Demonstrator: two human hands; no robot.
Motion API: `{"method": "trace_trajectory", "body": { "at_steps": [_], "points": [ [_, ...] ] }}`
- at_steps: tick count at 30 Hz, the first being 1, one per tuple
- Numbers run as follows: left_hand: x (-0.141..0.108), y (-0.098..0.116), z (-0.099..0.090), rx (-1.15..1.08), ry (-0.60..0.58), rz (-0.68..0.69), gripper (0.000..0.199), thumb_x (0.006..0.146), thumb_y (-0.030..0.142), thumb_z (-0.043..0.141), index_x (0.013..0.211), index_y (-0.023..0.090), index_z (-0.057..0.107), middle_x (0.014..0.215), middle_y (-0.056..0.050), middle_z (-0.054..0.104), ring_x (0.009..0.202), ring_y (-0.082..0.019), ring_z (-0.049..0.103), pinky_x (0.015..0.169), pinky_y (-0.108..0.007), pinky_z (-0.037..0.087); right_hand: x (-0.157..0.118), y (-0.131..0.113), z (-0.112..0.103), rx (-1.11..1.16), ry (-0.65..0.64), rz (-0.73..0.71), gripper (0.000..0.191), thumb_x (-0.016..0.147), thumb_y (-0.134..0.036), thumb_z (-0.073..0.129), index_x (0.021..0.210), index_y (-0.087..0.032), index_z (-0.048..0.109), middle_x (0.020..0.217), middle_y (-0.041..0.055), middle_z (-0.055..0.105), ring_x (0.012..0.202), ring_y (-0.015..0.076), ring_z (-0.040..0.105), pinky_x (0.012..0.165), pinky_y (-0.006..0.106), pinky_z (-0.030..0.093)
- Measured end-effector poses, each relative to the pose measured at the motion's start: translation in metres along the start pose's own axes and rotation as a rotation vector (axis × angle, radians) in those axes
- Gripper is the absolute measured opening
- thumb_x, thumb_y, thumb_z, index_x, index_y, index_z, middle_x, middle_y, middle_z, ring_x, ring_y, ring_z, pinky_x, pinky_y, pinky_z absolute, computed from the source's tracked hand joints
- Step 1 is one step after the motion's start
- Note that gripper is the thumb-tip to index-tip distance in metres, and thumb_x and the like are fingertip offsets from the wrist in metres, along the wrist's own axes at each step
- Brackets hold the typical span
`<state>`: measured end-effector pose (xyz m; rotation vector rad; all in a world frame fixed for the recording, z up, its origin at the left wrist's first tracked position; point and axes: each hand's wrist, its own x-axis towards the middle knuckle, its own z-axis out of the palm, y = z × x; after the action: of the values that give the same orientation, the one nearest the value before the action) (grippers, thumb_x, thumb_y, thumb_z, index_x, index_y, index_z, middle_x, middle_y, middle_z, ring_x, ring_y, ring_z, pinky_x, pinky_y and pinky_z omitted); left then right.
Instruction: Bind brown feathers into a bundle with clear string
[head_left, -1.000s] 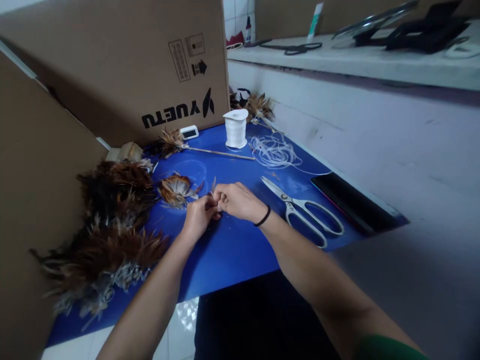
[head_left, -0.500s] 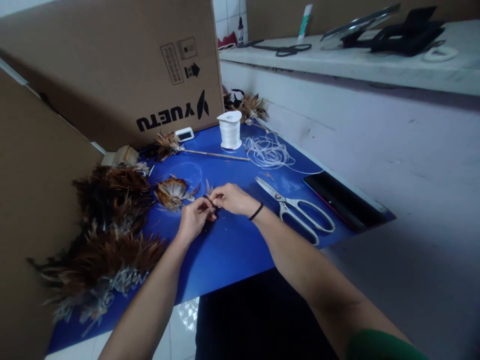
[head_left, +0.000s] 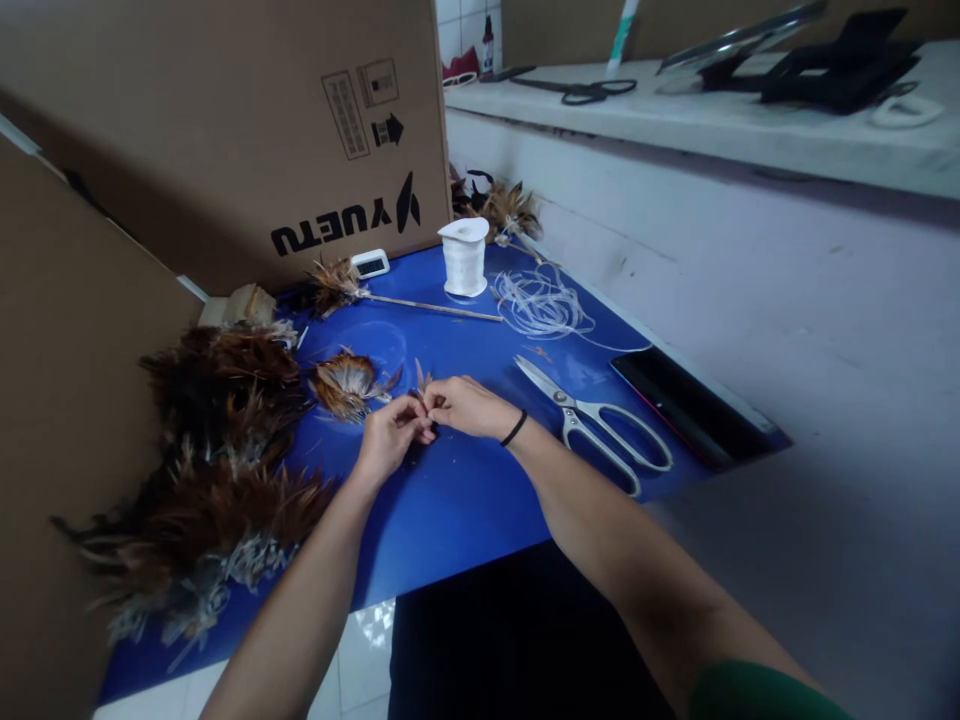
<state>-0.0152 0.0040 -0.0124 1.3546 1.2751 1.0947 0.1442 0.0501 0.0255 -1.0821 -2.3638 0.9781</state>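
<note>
My left hand (head_left: 391, 432) and my right hand (head_left: 466, 405) meet over the blue table (head_left: 480, 510), fingertips pinched together. Between them is a small feather (head_left: 421, 376), its tip poking up past the fingers; the rest of it is hidden. Just left of my hands lies a small fan of brown and white feathers (head_left: 346, 385). Larger piles of brown feathers (head_left: 225, 400) spread along the table's left side. To the right of my right hand rest silver-handled scissors (head_left: 600, 420), blades slightly apart.
Behind my hands lies a feather-tipped stick (head_left: 435, 307). A white spool (head_left: 464, 258) stands beside loose clear strands (head_left: 544, 303). A dark phone (head_left: 690, 405) lies at the right edge. Cardboard (head_left: 225, 130) walls the back; a ledge (head_left: 712, 120) runs along the right.
My hands stay together at the same spot, the right one dipping slightly. The whole view has shifted a little; nothing else on the table has moved.
</note>
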Motion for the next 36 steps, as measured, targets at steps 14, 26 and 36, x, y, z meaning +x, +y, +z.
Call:
{"method": "trace_trajectory", "body": {
  "at_steps": [14, 26, 36],
  "points": [
    [0.001, -0.003, -0.003, -0.055, -0.051, -0.024, 0.021, 0.070, 0.029, 0.068, 0.071, 0.015, 0.053, 0.058, 0.000, 0.063, 0.054, -0.014, 0.064, 0.056, -0.025, 0.054, 0.002, 0.006, 0.001, 0.096, -0.028, 0.044, 0.009, 0.077, -0.018, 0.053, 0.078, -0.016, 0.061, 0.071, -0.0003, 0.063, 0.064, 0.0087, 0.054, 0.059, 0.020, 0.035],
    [0.001, 0.001, -0.003, -0.083, -0.062, -0.059, 0.022, 0.068, 0.028, 0.069, 0.070, 0.014, 0.053, 0.057, 0.000, 0.063, 0.052, -0.013, 0.063, 0.054, -0.024, 0.054, 0.003, 0.005, 0.000, 0.032, -0.122, 0.075, 0.011, 0.077, -0.025, 0.055, 0.080, -0.017, 0.062, 0.071, -0.0005, 0.062, 0.063, 0.0094, 0.053, 0.057, 0.020, 0.032],
    [0.001, 0.001, -0.004, -0.085, -0.079, -0.069, 0.022, 0.068, 0.030, 0.070, 0.071, 0.015, 0.054, 0.058, -0.001, 0.064, 0.054, -0.014, 0.064, 0.056, -0.025, 0.054, 0.002, 0.001, 0.000, 0.022, -0.079, 0.131, 0.010, 0.076, -0.027, 0.056, 0.076, -0.018, 0.061, 0.071, -0.0005, 0.062, 0.062, 0.0095, 0.053, 0.055, 0.020, 0.032]
  ]
}}
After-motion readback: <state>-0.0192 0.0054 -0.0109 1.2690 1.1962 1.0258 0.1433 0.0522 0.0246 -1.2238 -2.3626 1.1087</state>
